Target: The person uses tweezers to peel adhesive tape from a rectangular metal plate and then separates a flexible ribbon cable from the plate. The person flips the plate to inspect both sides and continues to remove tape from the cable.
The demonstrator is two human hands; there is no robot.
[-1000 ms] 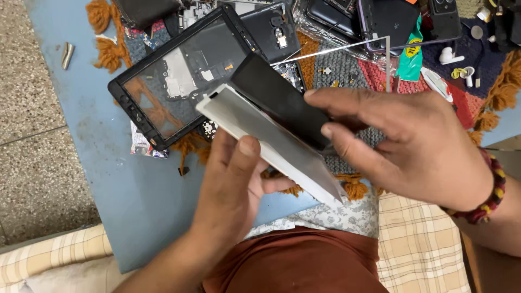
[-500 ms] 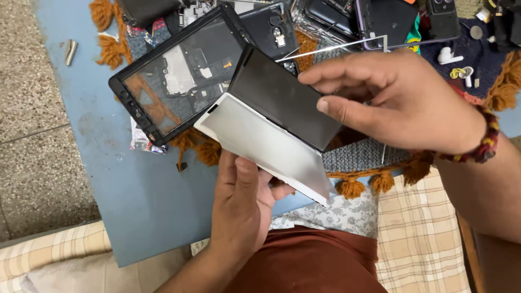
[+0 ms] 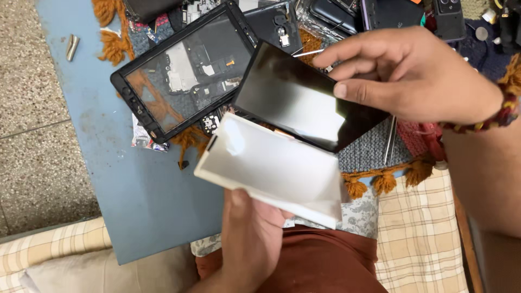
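Fingers [image 3: 347, 89] of the right hand [image 3: 418, 76] pinch the black screen [image 3: 304, 97], tilted above the white panel [image 3: 277, 168] that the left hand [image 3: 252, 239] grips from below. Both hover over a blue bench [image 3: 108, 163] strewn with a tablet frame [image 3: 184, 70], phone parts and fringed cloth [image 3: 374, 146]; speckled floor [image 3: 27, 108] lies beyond.

even daylight, soft shadows, white glare on the black glass panel [image 3: 304, 97], mostly sharp focus.

The glass panel [image 3: 304, 97] lies just beyond the backing sheet [image 3: 277, 168], their edges meeting; the tablet frame [image 3: 179, 70] rests left of both on the bench [image 3: 125, 179].
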